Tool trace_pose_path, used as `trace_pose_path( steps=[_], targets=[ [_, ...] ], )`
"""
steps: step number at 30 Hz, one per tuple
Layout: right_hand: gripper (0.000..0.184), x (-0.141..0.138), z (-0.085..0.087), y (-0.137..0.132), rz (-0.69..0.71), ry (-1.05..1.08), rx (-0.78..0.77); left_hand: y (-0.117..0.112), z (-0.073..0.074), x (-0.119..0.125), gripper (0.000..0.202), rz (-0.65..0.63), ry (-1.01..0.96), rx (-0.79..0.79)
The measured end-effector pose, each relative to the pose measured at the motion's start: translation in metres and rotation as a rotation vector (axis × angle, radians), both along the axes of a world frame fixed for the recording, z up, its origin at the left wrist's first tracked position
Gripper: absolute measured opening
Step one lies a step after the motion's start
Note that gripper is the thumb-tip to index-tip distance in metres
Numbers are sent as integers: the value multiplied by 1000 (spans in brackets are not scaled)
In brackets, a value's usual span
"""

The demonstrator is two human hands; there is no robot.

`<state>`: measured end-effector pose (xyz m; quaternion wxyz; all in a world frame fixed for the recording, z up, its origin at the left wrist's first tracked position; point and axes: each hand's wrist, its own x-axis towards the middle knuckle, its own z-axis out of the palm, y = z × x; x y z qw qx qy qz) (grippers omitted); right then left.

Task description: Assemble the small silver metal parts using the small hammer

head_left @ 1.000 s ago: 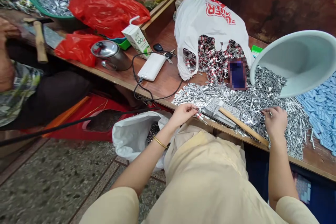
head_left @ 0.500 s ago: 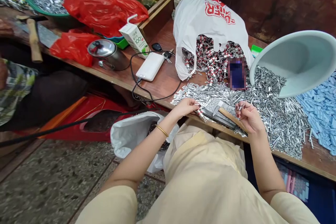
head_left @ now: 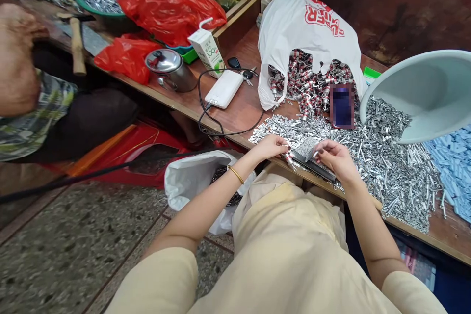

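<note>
My left hand [head_left: 270, 147] rests at the bench's front edge, fingers pinched on a small red-and-silver keychain piece [head_left: 289, 159]. My right hand [head_left: 335, 159] is close beside it, fingers pinched on a small silver metal part [head_left: 316, 153] over a speckled stone block [head_left: 305, 147]. The two hands nearly meet above the block. A heap of loose silver metal parts [head_left: 386, 157] spreads across the bench under and to the right of my right hand. A hammer lies under my right hand, mostly hidden.
A white plastic bag [head_left: 305, 34] full of red-and-silver pieces stands behind the block. A pale tilted basin [head_left: 427, 93], blue parts [head_left: 452, 162], a power bank [head_left: 223, 89] with cable, a drink carton [head_left: 206, 49], a metal pot [head_left: 169, 68] and red bags [head_left: 169, 5] crowd the bench. Another person sits at left [head_left: 22, 88].
My right hand has come left from the silver heap with a small part and now sits by my left hand over the stone block. The view has shifted slightly.
</note>
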<state>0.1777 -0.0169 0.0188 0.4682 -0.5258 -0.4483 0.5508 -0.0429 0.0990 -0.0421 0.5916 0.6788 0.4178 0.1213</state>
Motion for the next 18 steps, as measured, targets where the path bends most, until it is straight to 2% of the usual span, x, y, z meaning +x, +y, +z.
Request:
trace_pose_path(
  steps=[2,4,7,10,13,18],
  targets=[
    [22,-10,-3,13,55,-232,67,0,-1,0,15,9,17,22],
    [17,-20,-7,24,110,-366,113,1,-2,1,17,20,27,36],
    [17,-28,-11,35,148,-262,105,1,-4,1,16,31,31,50],
    [18,-28,-14,39,107,-209,107,0,-6,1,16,38,30,51],
    [15,-22,-15,38,101,-367,175,0,-8,0,16,47,24,41],
    [19,-18,-9,40,334,-589,193,0,-8,1,14,40,-12,5]
  ],
)
